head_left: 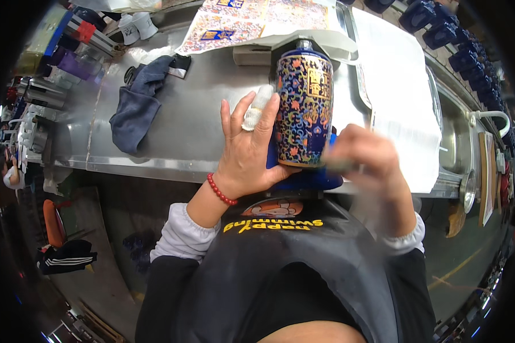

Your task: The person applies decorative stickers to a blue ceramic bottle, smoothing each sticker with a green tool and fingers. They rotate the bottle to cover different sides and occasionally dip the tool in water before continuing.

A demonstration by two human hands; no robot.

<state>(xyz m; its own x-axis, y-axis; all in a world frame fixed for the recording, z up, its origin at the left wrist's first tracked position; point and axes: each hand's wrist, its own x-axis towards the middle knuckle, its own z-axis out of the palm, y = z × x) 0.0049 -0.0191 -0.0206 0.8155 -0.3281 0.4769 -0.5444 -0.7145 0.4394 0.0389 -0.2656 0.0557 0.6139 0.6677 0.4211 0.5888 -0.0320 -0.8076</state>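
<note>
A dark blue bottle (303,114) with a dense multicolour floral pattern and a gold-framed panel lies in front of me, its neck pointing away. My left hand (243,146) rests along its left side, fingers stretched and apart, thumb at the base. One finger wears a white wrap (258,107), and red beads (220,190) circle that wrist. By the lower right of the bottle is my right hand (369,154), bent at the fingers and smeared by motion; what it may hold cannot be made out. A bright blue surface (303,184) shows under the bottle's base.
Patterned printed sheets (229,28) lie at the back of the metal table (194,120). A dark blue-grey cloth (136,108) is at left. White paper (403,108) covers the right side, beside a sink (455,131). Several blue bottles (440,31) line the far right.
</note>
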